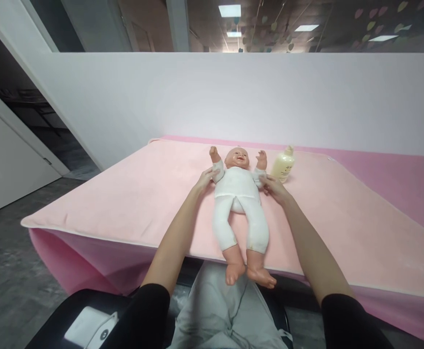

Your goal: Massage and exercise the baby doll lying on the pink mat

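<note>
Baby doll (236,188): likely soft-bodied, light; hold by torso. Left hand (205,179), right hand (275,188): touching sleeves (218,170), grip closure indeterminable.

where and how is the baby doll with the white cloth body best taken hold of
Probably by its white cloth torso, just below the arms, with the left hand and right hand coming in from either side. The doll lies on its back with both forearms raised beside its head, leaving its torso's sides exposed.
</note>
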`<move>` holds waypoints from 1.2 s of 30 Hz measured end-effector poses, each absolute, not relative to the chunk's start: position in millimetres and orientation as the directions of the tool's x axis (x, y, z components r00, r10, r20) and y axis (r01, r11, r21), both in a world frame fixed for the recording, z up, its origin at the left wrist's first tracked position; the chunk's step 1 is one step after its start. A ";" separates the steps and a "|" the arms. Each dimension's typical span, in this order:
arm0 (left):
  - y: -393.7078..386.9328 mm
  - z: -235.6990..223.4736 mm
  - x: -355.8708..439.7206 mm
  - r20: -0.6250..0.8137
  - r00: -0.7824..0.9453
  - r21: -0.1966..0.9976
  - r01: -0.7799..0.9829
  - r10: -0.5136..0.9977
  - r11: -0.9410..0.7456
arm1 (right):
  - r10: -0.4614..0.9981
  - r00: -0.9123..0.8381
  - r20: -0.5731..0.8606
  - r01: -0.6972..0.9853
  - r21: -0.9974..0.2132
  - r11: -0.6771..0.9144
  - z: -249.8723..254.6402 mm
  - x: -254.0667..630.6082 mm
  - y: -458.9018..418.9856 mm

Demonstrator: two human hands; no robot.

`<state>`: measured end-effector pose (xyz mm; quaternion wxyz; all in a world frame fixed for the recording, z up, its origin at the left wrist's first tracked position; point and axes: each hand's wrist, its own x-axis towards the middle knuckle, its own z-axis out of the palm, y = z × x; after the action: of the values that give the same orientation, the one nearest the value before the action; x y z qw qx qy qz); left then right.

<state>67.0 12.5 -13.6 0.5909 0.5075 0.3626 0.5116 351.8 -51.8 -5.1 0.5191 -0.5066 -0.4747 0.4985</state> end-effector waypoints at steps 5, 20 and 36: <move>33.1 -23.9 79.0 -0.027 -0.047 0.996 -0.086 0.999 0.023 | 0.909 0.415 -0.041 0.100 -0.991 -0.091 -8.7 328.1 -33.6; 8.5 -14.6 57.0 0.094 0.354 0.961 -0.277 0.930 0.009 | 0.994 -0.103 0.022 -0.046 -0.999 0.017 -9.4 368.2 -56.8; 15.7 -19.8 64.5 0.127 0.284 0.970 -0.234 0.950 -0.060 | 0.999 0.007 -0.036 -0.004 -0.999 -0.036 -8.9 356.1 -48.8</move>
<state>64.5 15.7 -19.8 0.5978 0.5337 0.3356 0.4952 356.1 -48.8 -8.9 0.4938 -0.5097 -0.4880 0.5082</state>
